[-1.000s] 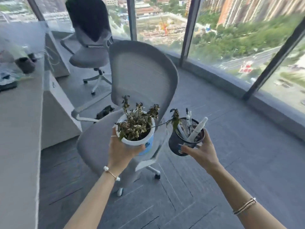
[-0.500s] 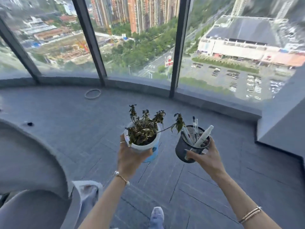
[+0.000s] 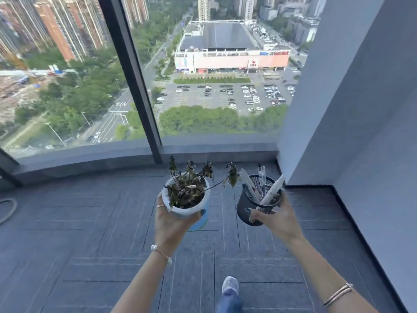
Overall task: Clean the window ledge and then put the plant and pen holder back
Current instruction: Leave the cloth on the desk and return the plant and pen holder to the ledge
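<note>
Head view: both items are in hand and airborne over the carpet, centre of frame, neither set down yet. Left hand is wrapped around the white pot of the plant, thumb over the near rim, fingers curled round the left side. Right hand is clamped on the black mesh pen holder, thumb pressed on the near wall, fingers round the far side. The two items sit side by side, apart, though one long stem of the plant droops toward the holder's rim.

Window ledge runs across mid-frame below the glass, above and beyond both hands. The stretch right of the dark window frame post, ending at the wall on the right, looks bare.

My read on the placing:
- Pen holder is tilted and the pens lean out toward the right. Level it before lowering or they spill.
- Land one item at a time, base flat, then let go.
- The ledge looks narrow, so seat each base fully on it, not overhanging the near edge.
- Keep the drooping stem clear of the holder; leave a gap between the two.
- The plant looks wilted and brittle, so don't brush it against the glass or post.
</note>
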`<state>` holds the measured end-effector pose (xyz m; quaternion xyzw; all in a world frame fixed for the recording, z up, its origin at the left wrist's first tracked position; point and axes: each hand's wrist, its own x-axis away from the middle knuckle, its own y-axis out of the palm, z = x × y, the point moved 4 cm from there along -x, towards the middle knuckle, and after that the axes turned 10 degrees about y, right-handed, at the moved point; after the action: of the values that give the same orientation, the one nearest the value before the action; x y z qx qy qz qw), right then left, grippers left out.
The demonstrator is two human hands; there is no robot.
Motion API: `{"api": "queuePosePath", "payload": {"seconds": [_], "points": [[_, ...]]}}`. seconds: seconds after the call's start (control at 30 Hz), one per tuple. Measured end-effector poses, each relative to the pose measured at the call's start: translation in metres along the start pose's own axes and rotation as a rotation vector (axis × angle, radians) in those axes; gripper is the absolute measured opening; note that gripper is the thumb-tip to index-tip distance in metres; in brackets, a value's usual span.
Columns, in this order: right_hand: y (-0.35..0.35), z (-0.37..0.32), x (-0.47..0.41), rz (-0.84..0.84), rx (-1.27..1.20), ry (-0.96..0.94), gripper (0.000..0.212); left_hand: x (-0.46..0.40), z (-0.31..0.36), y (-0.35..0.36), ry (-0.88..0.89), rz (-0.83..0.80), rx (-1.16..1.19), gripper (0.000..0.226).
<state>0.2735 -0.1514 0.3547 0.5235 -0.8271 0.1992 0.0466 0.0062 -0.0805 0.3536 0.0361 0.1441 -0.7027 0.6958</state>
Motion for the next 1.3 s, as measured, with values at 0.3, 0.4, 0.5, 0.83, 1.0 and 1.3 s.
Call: {"api": "queuePosePath", "payload": {"seconds": [0.3,0.4,0.5,0.83,1.0,1.3], "points": [[-0.006,-0.043,-0.218,0.002,0.043,0.066,0.079,-0.205,-0.066,0.100,-0.021,0.039,0.022,0.090],[-0.003,-0.062,-0.291,0.011,0.053,0.070,0.078,-0.281,-0.090,0.130,-0.021,0.005,0.013,0.095],[0.005,-0.077,-0.364,0.014,0.063,0.080,0.067,-0.356,-0.115,0.161,-0.019,0.006,0.016,0.094],[0.052,-0.082,-0.632,0.043,0.060,0.165,0.069,-0.568,-0.261,0.275,-0.164,-0.092,0.008,0.092],[0.070,-0.053,-0.742,0.080,0.051,0.202,0.066,-0.634,-0.333,0.325,-0.220,-0.078,-0.061,0.099],[0.105,0.038,-0.884,0.059,0.076,0.206,0.067,-0.686,-0.473,0.379,-0.332,0.062,-0.042,0.099]]}}
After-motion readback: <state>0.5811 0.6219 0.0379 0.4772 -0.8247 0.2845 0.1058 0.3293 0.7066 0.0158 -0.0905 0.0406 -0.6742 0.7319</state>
